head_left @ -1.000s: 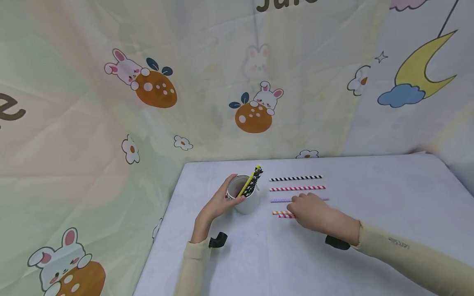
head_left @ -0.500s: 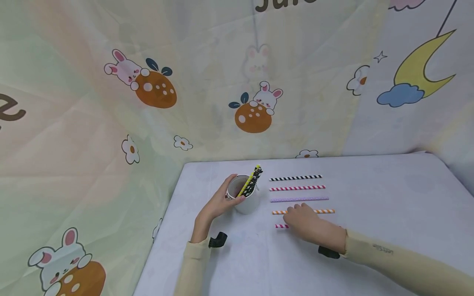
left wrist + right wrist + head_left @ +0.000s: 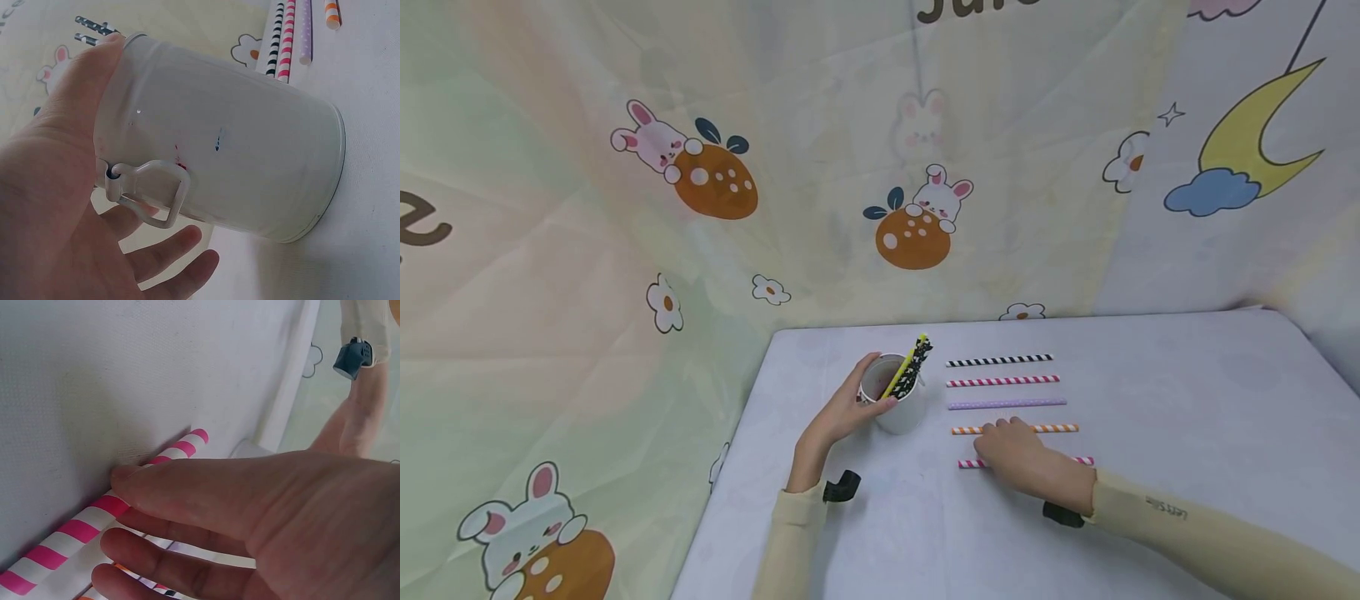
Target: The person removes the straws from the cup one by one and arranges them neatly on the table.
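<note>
Pink-striped straw [image 3: 78, 531]: we see it moved toward the person, now apart from the orange-striped straw [image 3: 1057, 428].
Straw row [image 3: 1007, 404]: that leaves us five separated straws beside the can.
Right hand [image 3: 1021, 454]: seems to pinch the pink-striped straw, though it partly hides the contact.
Left hand [image 3: 844, 410]: grips the white can [image 3: 901, 417] near its rim.

Five patterned straws [image 3: 1007, 405] beside white container [image 3: 901, 417]
</note>
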`<state>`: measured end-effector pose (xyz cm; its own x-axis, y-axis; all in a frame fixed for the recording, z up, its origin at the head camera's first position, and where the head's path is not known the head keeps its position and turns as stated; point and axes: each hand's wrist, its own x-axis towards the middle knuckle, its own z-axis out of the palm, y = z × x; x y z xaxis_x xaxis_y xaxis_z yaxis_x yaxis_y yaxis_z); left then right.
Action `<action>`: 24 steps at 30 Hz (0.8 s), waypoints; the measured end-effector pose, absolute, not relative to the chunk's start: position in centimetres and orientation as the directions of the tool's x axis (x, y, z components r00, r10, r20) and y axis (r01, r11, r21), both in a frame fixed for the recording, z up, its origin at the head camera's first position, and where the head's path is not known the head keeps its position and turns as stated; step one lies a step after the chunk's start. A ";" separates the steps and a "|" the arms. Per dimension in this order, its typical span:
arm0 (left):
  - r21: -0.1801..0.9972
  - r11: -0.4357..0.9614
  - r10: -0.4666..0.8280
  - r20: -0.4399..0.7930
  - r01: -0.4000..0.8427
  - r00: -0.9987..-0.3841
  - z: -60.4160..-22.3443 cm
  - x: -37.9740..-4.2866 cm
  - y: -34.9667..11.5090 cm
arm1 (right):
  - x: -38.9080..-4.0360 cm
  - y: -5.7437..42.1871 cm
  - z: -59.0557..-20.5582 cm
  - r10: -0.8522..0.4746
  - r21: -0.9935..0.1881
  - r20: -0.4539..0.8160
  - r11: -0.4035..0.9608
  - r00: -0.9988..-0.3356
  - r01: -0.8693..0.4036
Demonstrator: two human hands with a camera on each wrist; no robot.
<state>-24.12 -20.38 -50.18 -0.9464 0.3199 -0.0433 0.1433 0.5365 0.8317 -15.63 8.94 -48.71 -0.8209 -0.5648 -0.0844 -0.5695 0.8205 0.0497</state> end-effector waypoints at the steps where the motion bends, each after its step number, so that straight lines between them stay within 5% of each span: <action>1: 0.831 0.538 0.319 -0.044 0.142 -0.947 -50.2 -24.1 -20.4 | -15.6 9.0 -48.8 -0.563 0.046 -0.085 0.822 -0.822 -0.567; 24: 0.832 0.533 0.323 -0.032 0.153 -0.946 -50.3 -24.2 -20.4 | -15.7 9.2 -49.7 -0.557 0.001 -0.062 0.829 -0.828 -0.559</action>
